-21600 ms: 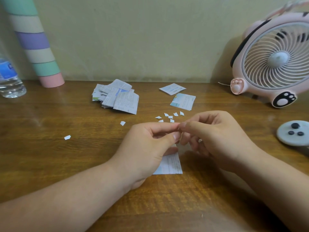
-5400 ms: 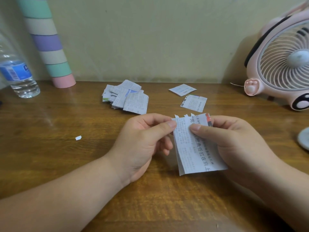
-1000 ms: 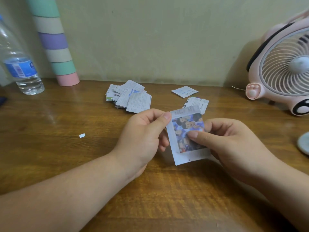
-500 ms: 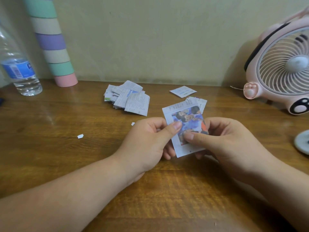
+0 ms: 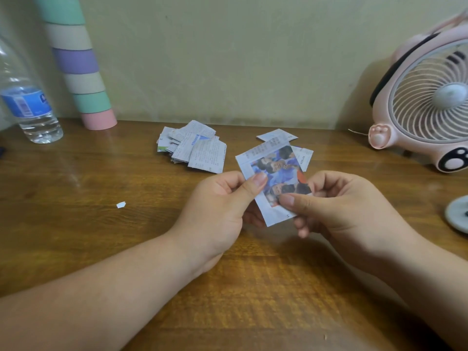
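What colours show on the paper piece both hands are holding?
The paper piece shows a mostly blue printed photo with a white margin; head view.

Light: dim, warm, diffuse; pale sheen streak on the table (image 5: 73,171) to my left; soft shadow beneath my right hand (image 5: 349,211); newspaper clipping (image 5: 274,168) print slightly soft; fan (image 5: 428,97) and striped tube (image 5: 76,64) bowed at wide-angle edges.

head view | worn high, faces forward and down | close over wooden table (image 5: 76,236) — wall behind

home desk (image 5: 76,249), pink cat-paw fan (image 5: 428,97)
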{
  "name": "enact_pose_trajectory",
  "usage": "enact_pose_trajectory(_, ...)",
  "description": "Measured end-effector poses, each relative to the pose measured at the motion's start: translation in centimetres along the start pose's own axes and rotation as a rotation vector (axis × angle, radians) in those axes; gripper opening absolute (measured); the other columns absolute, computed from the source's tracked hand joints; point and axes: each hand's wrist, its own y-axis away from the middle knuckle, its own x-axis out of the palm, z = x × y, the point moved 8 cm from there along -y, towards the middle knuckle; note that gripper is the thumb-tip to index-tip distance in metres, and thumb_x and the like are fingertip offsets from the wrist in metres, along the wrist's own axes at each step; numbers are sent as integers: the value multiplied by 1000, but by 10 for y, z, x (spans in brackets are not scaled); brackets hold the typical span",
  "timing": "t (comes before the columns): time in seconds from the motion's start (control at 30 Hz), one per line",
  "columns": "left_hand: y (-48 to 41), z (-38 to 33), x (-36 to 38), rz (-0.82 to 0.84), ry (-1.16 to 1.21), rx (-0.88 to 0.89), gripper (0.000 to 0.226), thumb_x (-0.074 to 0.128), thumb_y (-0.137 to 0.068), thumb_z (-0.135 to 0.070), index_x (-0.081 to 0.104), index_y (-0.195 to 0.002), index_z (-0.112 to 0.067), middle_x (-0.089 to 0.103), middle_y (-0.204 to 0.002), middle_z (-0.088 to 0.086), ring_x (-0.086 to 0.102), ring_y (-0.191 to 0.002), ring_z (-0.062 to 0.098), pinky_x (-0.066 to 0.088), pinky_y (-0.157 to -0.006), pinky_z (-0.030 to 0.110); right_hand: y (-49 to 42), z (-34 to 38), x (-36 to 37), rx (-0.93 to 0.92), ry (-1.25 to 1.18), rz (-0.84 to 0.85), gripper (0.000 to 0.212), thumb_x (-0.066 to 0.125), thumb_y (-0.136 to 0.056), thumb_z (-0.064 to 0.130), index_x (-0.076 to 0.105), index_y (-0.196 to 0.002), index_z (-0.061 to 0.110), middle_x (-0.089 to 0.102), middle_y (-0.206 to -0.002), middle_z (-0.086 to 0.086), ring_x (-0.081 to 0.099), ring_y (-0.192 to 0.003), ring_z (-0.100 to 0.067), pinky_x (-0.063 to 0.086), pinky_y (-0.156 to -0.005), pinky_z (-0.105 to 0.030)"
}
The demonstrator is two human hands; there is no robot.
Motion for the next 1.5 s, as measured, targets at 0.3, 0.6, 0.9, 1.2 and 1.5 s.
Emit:
enact_pose_trajectory(0.3,-2,0,-5,-54,25,7,39,66,-81,-36,72,-93,0,76,-93,21,68,-77,30,54,-62,35,2,7,0,-16,-119,-21,47,74,-66,5,53,-108,10,69,-63,-24,67,-47,-28,57,-48,-29)
enact_pose_trajectory(0.6,2,6,1,38,81,-132,32,64,-89,-24,71,-114,-6,76,-107,16,73,-104,32,51,-102,55,8,6,13,-18,108,85,48,71,-82,-5,59,-122,18,69,-67,-29,72,-57,-36,61,-53,-38)
enact_pose_trajectory(0.9,5,11,11,152,-78,-126,28,60,-96,-17,69,-120,-7,76,-112,12,73,-106,28,54,-100,50,1,-4,-3,18,109,49,36,79,-73,27,67,-90,-3,70,-84,-32,68,-76,-43,52,-72,-46)
enact_pose_trajectory(1.2,10,13,19,264,-121,-181,38,60,-88,-35,72,-114,-10,77,-107,12,74,-103,29,54,-99,53,0,-6,-3,-4,102,95,43,74,-81,35,67,-87,-7,61,-89,-46,51,-72,-64,51,-67,-59)
enact_pose_trajectory(1.5,11,13,19,311,-99,-229,35,58,-94,-22,68,-115,5,75,-108,20,72,-105,36,57,-95,46,6,-2,1,27,63,139,28,65,-86,20,76,-85,-5,73,-79,-29,68,-59,-36,54,-57,-28)
